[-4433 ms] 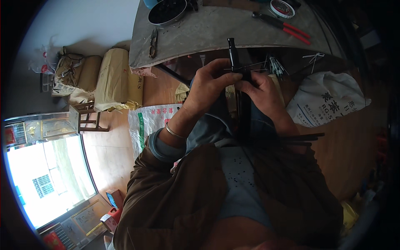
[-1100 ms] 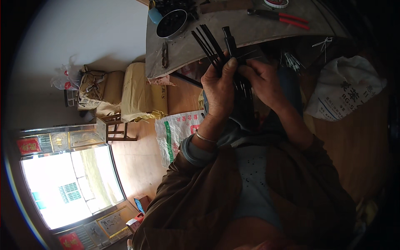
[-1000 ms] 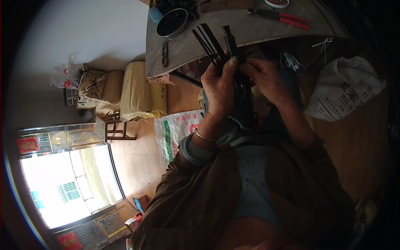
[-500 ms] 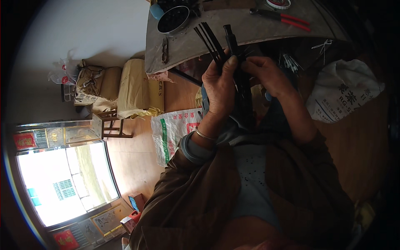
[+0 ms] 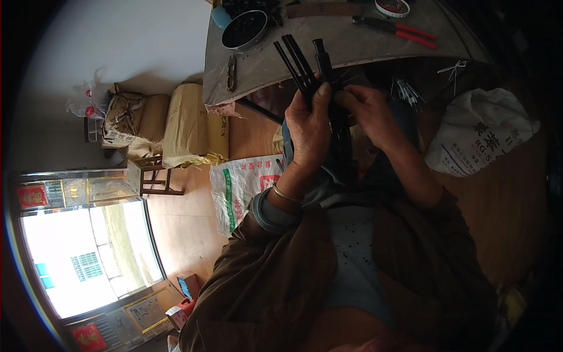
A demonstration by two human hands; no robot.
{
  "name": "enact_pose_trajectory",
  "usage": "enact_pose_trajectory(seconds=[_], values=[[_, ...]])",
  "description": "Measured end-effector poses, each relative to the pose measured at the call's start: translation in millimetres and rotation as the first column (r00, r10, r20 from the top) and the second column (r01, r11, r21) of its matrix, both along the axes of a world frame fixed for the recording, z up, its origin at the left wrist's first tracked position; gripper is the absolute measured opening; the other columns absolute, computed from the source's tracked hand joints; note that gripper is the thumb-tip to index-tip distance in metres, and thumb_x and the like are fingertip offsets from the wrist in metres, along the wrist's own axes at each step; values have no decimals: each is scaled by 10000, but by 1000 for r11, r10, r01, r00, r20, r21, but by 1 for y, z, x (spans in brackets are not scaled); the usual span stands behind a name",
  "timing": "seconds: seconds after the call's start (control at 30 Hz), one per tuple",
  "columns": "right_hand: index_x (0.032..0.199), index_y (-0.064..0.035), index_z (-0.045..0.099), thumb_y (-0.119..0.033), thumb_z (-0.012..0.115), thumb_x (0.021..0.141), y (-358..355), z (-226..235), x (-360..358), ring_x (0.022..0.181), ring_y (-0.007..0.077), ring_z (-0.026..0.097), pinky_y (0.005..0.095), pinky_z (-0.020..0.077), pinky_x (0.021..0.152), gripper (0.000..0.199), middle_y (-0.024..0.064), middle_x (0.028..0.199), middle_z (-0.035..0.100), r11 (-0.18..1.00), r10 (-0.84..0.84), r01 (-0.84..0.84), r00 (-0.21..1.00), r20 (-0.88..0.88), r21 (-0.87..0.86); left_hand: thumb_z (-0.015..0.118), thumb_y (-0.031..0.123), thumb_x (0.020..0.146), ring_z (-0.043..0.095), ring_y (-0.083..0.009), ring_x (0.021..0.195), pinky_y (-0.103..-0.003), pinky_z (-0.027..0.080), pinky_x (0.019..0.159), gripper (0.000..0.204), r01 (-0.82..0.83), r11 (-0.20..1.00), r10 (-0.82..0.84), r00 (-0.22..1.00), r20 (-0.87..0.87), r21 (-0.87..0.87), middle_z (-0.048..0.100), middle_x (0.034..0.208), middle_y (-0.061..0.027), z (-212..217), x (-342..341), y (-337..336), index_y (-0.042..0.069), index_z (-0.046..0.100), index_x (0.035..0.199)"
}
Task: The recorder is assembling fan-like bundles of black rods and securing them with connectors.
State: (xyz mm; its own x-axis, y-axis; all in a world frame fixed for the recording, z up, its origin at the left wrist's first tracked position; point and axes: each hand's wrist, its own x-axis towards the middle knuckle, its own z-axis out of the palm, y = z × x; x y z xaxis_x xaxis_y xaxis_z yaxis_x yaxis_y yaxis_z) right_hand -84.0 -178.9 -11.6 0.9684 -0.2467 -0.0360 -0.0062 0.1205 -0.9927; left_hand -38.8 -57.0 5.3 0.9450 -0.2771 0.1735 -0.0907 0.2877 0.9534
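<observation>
- Since half a second ago, little has been moved: both hands have been kept close together over the lap, and the black sticks are seen a bit more to the left than before.
- The left hand (image 5: 309, 126) is closed in a loose fist around a bundle of thin black sticks (image 5: 294, 56). The thumb is pressed against the bundle near the top.
- The sticks are held almost upright, tilted a little to the left. Their top ends are spread apart like a small fan in front of the grey table (image 5: 346, 50).
- The right hand (image 5: 368, 111) is half closed. Its fingertips are pinched on a thicker black rod (image 5: 321, 53) that stands just beside the thin sticks.
- The lower part of the bundle is hidden between the two hands, so it cannot be told where it ends.
- A thin bangle (image 5: 285, 195) is worn on the left wrist.
- On the table, a round black bowl (image 5: 244, 29) is seen at the far left, and red-handled pliers (image 5: 394, 27) are lying further to the right.
- A white sack (image 5: 478, 132) is lying on the wooden floor to the right of the hands.
- Another white sack with green print (image 5: 243, 185) is lying flat on the floor to the left.
</observation>
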Motion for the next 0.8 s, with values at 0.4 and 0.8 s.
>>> enact_pose_trajectory(seconds=[0.4, 0.8], values=[[908, 3, 637, -186, 583, 937, 12, -5, -5, 634, 28, 463, 227, 389, 555, 199, -16, 670, 551, 991, -82, 97, 985, 151, -92, 608, 128, 923, 556, -62, 830, -210, 457, 728, 199, 29, 997, -29, 1000, -1, 75, 649, 901, -11, 13, -2, 4, -11, 617, 1065], [874, -7, 635, -232, 600, 929, 9, -2, -6, 667, 32, 482, 218, 401, 584, 234, -19, 700, 572, 996, -84, 85, 996, 20, -20, 605, 142, 932, 552, -59, 851, -216, 468, 755, 255, 14, 998, -18, 998, 62, 59, 648, 924, -4, 2, -4, 2, 8, 613, 1149]])
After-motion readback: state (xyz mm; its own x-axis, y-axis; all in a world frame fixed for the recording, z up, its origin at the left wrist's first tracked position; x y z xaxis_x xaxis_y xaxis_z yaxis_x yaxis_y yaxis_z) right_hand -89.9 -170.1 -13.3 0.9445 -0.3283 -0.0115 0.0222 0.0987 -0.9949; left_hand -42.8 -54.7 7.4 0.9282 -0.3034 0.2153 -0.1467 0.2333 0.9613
